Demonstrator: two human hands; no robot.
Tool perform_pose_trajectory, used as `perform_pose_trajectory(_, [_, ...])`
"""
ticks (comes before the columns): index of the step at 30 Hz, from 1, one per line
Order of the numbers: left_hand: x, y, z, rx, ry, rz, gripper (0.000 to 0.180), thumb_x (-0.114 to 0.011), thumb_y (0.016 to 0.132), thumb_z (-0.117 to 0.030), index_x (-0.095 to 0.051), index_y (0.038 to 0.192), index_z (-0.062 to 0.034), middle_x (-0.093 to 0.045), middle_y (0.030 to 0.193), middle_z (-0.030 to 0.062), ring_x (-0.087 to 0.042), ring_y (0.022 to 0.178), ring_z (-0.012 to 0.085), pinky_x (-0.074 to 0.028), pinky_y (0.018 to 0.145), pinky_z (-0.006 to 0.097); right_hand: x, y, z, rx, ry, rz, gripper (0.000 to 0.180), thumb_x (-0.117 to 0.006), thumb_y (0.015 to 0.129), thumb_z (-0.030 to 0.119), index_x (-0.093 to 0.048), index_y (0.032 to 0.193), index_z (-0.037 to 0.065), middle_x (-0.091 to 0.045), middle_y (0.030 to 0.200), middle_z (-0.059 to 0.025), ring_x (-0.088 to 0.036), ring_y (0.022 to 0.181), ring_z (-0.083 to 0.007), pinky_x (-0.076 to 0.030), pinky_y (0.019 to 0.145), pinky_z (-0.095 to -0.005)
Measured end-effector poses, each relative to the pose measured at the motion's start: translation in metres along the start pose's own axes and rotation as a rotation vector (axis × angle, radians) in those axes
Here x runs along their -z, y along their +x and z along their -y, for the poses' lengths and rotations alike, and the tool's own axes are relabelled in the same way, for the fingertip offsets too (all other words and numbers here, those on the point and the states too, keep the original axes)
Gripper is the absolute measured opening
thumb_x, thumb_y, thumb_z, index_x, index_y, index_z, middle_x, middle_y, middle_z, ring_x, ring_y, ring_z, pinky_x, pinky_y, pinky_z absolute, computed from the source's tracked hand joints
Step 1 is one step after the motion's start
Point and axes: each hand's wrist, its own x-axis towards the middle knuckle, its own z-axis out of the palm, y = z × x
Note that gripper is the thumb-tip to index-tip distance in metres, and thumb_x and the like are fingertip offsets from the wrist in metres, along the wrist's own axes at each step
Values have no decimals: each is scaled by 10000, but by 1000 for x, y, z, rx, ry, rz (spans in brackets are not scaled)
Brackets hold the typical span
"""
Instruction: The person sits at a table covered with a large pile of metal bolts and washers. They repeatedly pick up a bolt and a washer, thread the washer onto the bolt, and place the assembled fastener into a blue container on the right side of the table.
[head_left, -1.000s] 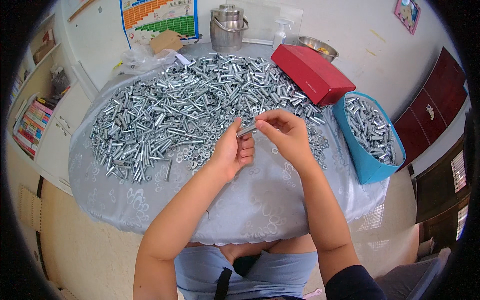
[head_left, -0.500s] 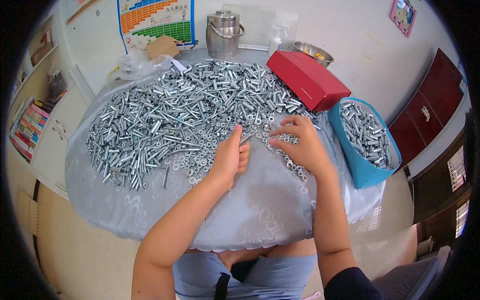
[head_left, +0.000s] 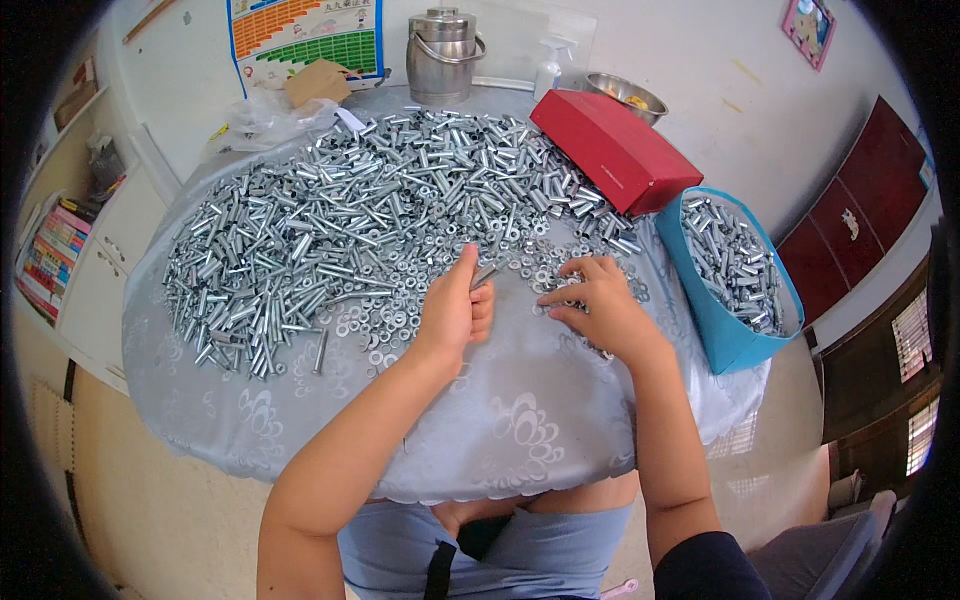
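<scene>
1. Desk (head_left: 230, 420), mid-frame, under a heap of metal parts (head_left: 310, 225).
2. Left hand (head_left: 450, 312), frame centre, pinching a tilted metal cylinder (head_left: 486, 274).
3. Right hand (head_left: 603, 312), right of centre, half-curled; cannot tell whether it pinches anything.
4. Washers (head_left: 527, 263), upper middle, between both hands.

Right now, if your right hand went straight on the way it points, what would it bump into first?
The right hand would probably meet the loose washers close in front of it first, though whether it touches them now is unclear.

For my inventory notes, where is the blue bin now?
In the head view, at right, the blue bin stands on the table beside the red box, right of the right hand.
</scene>
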Motion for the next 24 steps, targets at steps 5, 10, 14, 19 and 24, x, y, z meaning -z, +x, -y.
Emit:
perform_pose_trajectory(5, [-3,0,2,13,33,-17,509,-322,893,-513,-247,531,-163,-182,453,-65,-127,386,69,-122,370,234,-4,-1,-1,11,68,-47,149,-684,681,110,-648,824,95,-525,986,-69,-448,958,-248,-377,844,-332])
perform_pose_trajectory(10, [-8,-2,4,23,88,-20,535,-341,870,-558,-232,518,-171,-203,450,-69,-152,383,65,-131,376,230,14,9,21,-205,595,-28,101,-663,728,70,-602,797,30,-581,831,-29,-529,764,-134,-424,686,-249])
perform_pose_trajectory(14, [-14,-4,8,-19,177,-53,548,-341,864,-576,-220,513,-172,-211,454,-71,-163,382,61,-134,378,229,13,8,27,-198,1188,-4,121,-646,779,101,-593,858,26,-586,804,0,-523,703,-70,-417,636,-207])
perform_pose_trajectory(19, [-16,-4,12,-6,134,58,545,-339,870,-567,-219,517,-169,-206,461,-71,-169,381,61,-136,378,229,8,8,23,-214,1274,8,130,-638,785,87,-587,890,29,-577,801,6,-517,706,-60,-397,595,-193])
perform_pose_trajectory(24, [-14,-1,16,53,119,122,541,-339,873,-560,-242,520,-162,-217,466,-70,-179,381,58,-148,378,225,7,10,24,-289,1316,26,145,-641,778,84,-582,900,32,-565,786,14,-491,674,-48,-373,572,-183])
